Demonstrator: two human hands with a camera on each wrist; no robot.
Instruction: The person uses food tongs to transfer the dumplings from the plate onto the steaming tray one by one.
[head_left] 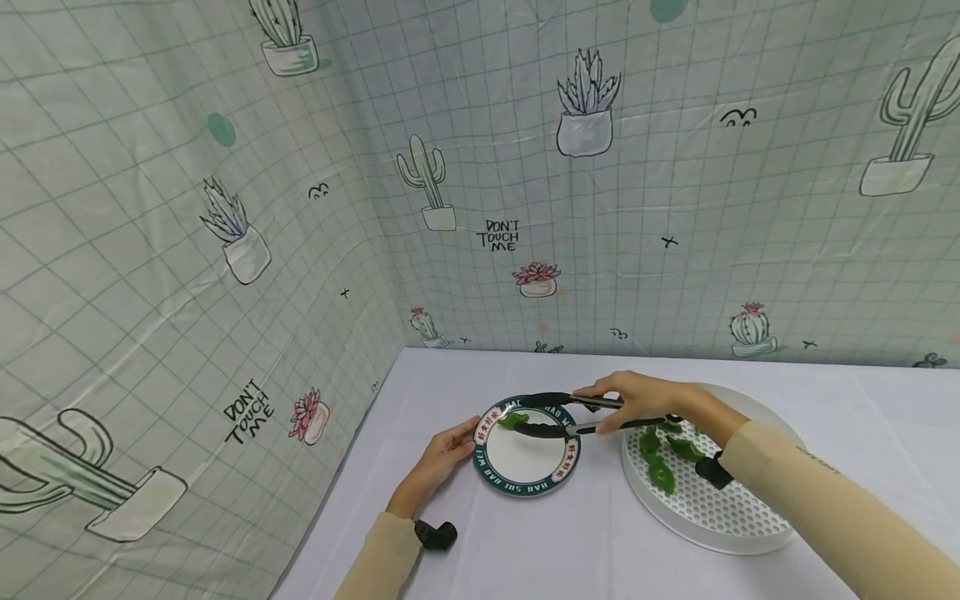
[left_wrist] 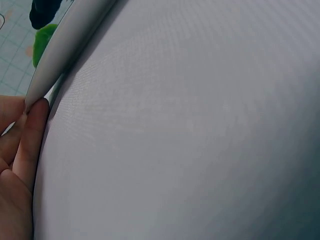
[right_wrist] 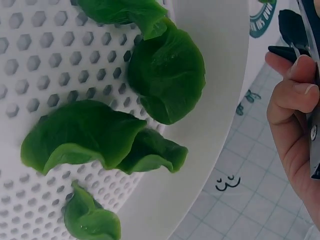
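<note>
My left hand pinches the left rim of a white plate with a green lettered border. In the left wrist view, thumb and fingers meet at the plate's edge, which looks slightly raised. A green dumpling lies at the plate's upper left. My right hand grips metal tongs with black tips, reaching left over the plate. The tips stand apart, the nearer one beside the dumpling; whether they touch is unclear.
Right of the plate stands a round white tray with a perforated floor. Several green dumplings lie on it beneath my right forearm. A white cloth covers the table, and a cactus-print curtain hangs behind and at left.
</note>
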